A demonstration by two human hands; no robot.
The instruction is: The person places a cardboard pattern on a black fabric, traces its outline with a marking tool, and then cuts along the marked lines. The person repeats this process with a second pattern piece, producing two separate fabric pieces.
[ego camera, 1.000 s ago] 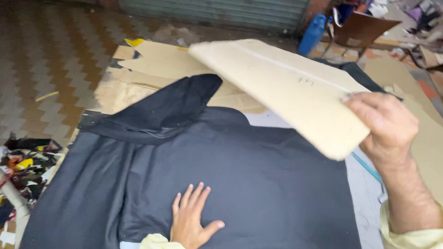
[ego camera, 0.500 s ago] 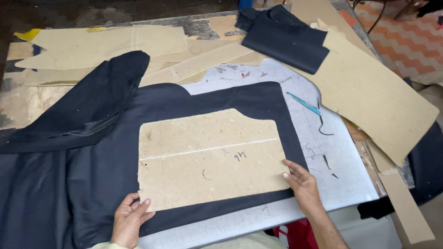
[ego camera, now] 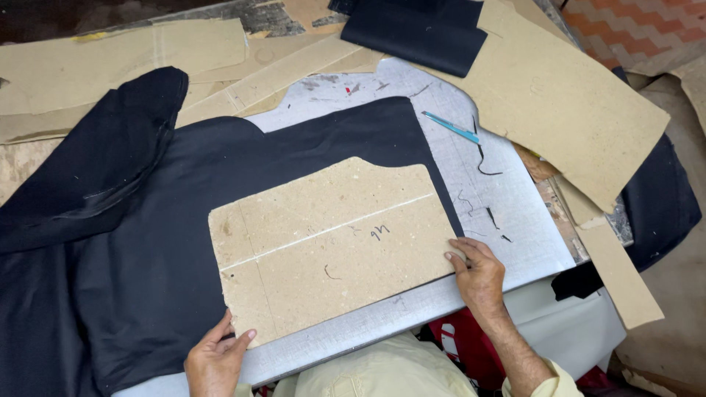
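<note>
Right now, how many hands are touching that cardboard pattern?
2: the left hand at the cardboard pattern's near left corner, the right hand at its right edge. No other hands show.

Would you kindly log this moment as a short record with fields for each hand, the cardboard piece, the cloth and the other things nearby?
left hand: at the near left corner of the cardboard pattern
right hand: fingers on the pattern's near right edge
pattern: lies flat on the black cloth
cloth: spread over the grey table, bunched at far left
nearby: blue pen; large cardboard sheet at right
</note>
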